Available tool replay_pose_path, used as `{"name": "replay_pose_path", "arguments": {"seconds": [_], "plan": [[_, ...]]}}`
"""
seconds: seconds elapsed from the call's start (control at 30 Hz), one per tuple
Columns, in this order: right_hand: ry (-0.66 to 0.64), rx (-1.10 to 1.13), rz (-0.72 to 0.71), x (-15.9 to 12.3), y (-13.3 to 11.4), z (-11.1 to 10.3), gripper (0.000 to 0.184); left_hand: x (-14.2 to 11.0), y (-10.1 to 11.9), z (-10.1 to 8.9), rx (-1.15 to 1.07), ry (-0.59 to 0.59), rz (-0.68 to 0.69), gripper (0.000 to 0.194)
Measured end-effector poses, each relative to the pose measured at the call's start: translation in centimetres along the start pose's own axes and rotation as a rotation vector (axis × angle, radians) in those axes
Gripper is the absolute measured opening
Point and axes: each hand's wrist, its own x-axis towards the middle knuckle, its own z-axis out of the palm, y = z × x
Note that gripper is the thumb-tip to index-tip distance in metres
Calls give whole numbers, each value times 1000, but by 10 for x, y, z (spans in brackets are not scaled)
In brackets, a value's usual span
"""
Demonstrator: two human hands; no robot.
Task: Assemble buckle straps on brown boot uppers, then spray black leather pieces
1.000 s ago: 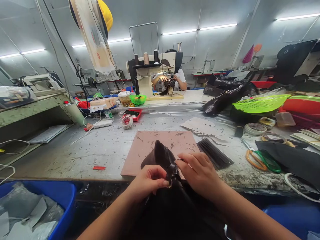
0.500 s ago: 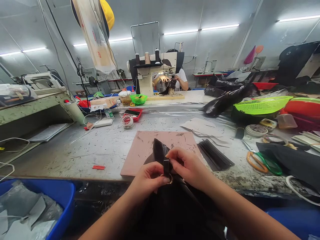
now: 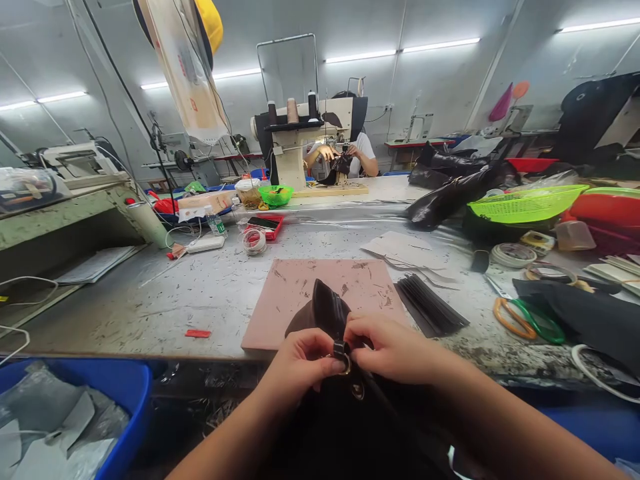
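A black leather piece (image 3: 326, 308) stands up in a fold over the near edge of the pink board (image 3: 283, 287), and its lower part runs down into dark material near my body. My left hand (image 3: 297, 363) pinches a short black strap (image 3: 341, 348), bent into a loop with a gold ring (image 3: 347, 365) at its lower end. Close beside it, my right hand (image 3: 393, 348) has thumb and fingers closed at the strap's other side; the exact hold is partly hidden. Below the hands a second gold metal fitting (image 3: 357, 391) shows on the dark material.
Black strips (image 3: 433, 307) and pale sheets (image 3: 400, 250) lie right of the board, with scissors (image 3: 530, 320) farther right. A red scrap (image 3: 198, 333) lies left. A blue bin (image 3: 143, 393) stands lower left. Across the table a person works at a sewing machine (image 3: 295, 157).
The strap was upright and longer between my hands; now it is curled over near the ring. My right hand has moved slightly down and right. The gold fitting below has come into sight.
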Motion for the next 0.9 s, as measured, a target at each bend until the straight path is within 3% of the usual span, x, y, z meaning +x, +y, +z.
{"name": "replay_pose_path", "arguments": {"seconds": [0.07, 0.17, 0.2, 0.33, 0.4, 0.53, 0.7, 0.8, 0.9], "plan": [[-12, -83, 1, -7, 0, 4, 9, 0, -4, 2, -5, 9, -24, 25], [132, -280, -4, -18, 0, 19, 36, 0, -6, 4, -3, 13, -58, 23], [191, -329, -15, -22, 1, 25, 36, 0, -6, 5, 2, 10, -65, 23], [416, -446, -163, -39, 7, 41, 13, 1, -6, 8, 24, 22, -81, 23], [508, -552, -255, -48, 10, 44, 11, 1, -6, 9, 74, 34, -91, 24], [515, -615, -403, -67, 10, 40, 16, -4, -3, 14, 305, -9, -136, 18], [542, -153, -393, -78, 14, 40, 12, -10, 1, 18, 576, -91, -48, 12], [567, 359, -134, -72, 21, 50, 4, -8, -1, 18, 621, -109, -39, 14], [556, 879, 194, -64, 26, 60, 21, -5, -4, 18, 606, -124, -40, 17]]}}
